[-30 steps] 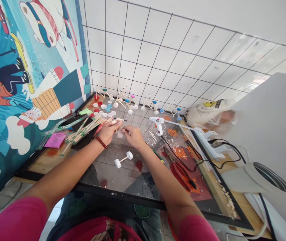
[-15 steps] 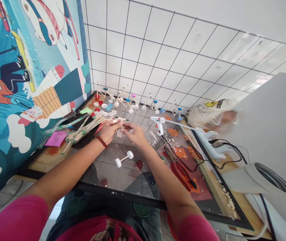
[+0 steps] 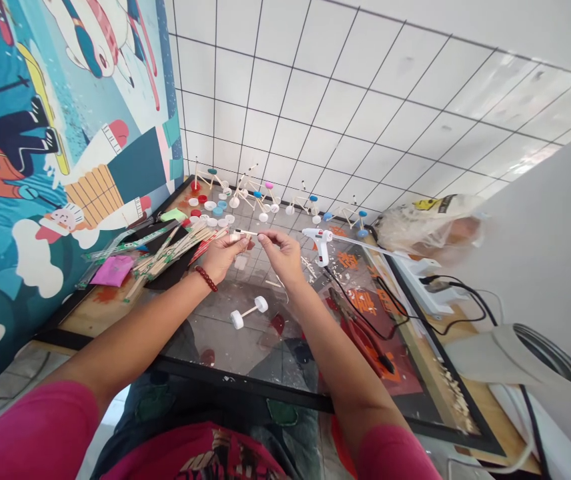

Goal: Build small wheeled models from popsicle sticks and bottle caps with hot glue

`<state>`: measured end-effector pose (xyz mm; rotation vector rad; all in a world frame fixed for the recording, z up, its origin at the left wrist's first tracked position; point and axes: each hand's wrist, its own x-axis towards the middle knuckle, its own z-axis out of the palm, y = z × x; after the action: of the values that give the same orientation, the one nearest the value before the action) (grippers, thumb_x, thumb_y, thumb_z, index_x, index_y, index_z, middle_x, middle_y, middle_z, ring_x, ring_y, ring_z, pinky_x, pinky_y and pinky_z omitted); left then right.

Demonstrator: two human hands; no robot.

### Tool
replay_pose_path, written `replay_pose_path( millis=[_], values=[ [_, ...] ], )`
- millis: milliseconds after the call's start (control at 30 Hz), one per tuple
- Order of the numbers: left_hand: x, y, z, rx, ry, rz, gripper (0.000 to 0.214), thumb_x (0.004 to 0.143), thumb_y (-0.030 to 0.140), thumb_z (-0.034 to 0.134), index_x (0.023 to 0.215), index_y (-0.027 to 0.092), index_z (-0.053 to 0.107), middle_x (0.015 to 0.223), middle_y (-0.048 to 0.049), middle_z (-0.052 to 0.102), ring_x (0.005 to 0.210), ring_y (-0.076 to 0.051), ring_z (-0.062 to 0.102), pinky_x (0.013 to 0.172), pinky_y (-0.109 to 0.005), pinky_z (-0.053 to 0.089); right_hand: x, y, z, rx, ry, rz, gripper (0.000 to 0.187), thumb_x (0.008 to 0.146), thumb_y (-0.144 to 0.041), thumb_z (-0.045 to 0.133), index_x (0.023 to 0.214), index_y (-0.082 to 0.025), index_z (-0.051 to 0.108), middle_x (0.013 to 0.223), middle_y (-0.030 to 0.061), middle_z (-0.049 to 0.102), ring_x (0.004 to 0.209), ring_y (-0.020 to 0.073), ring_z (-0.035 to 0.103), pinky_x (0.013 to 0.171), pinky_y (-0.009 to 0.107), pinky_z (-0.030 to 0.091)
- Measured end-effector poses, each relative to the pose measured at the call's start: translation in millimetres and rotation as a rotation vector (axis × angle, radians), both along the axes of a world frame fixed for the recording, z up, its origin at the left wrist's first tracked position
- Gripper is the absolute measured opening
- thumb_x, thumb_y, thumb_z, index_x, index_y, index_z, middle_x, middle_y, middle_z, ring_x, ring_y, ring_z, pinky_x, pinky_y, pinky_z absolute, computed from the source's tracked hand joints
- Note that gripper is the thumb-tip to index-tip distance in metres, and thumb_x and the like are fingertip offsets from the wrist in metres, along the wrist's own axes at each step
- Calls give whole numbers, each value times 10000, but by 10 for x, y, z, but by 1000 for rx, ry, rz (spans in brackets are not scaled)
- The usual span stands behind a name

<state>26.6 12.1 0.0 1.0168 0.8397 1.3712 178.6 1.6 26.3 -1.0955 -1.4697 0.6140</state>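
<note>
My left hand (image 3: pixel 223 258), a red bead bracelet at its wrist, pinches a short, thin pale stick (image 3: pixel 248 233) with dark ends above the glass tabletop. A small pale piece is partly hidden at its fingertips. My right hand (image 3: pixel 283 255) has its thumb and fingers closed at the stick's right end. On the glass below lies a pair of white bottle caps joined by a stick (image 3: pixel 249 312). To the right of my right hand, a white glue gun (image 3: pixel 319 245) stands with its nozzle pointing left.
Several stick-and-cap models (image 3: pixel 268 200) line the back, near loose bottle caps (image 3: pixel 209 205). Bundled wooden sticks (image 3: pixel 173 252) and a pink packet (image 3: pixel 112 270) lie left. Red-handled pliers (image 3: pixel 365 340), the glue gun's black cord (image 3: pixel 350 310) and a white power strip (image 3: pixel 428 293) are right.
My right hand has shifted up and slightly right, from below the stick to its right end. My left hand still grips the piece. The view has tilted slightly.
</note>
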Motion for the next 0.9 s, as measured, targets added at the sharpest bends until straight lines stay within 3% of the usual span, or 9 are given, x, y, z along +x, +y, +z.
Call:
replay_pose_path(
  millis=[300,533,700,900],
  values=[
    [34,-37,56,29,-4,13,336,542,387,871,782,169,782,804,-53,743,790,-194,657,799,-332,485,5,-21,19,46,-72,-2,209,812,-381,633,839,-197,728,849,36,746,819,183,659,840,339,520],
    [21,-23,42,26,-15,6,334,532,389,881,762,168,780,804,-62,745,815,-217,674,831,-361,484,10,-57,64,101,-159,5,220,835,-399,614,839,-205,718,834,31,728,809,179,645,835,336,512],
    [18,-29,56,76,14,-41,314,587,400,859,777,162,781,806,-75,749,848,-224,675,855,-371,487,-4,-62,58,110,-115,44,276,804,-405,668,972,-191,714,842,32,717,782,165,633,819,325,517],
    [30,-41,44,70,11,-26,334,565,404,864,789,171,781,803,-64,753,816,-212,676,806,-349,502,5,-56,68,107,-177,21,191,853,-344,601,879,-210,733,843,26,739,822,179,650,839,328,504]
  ],
)
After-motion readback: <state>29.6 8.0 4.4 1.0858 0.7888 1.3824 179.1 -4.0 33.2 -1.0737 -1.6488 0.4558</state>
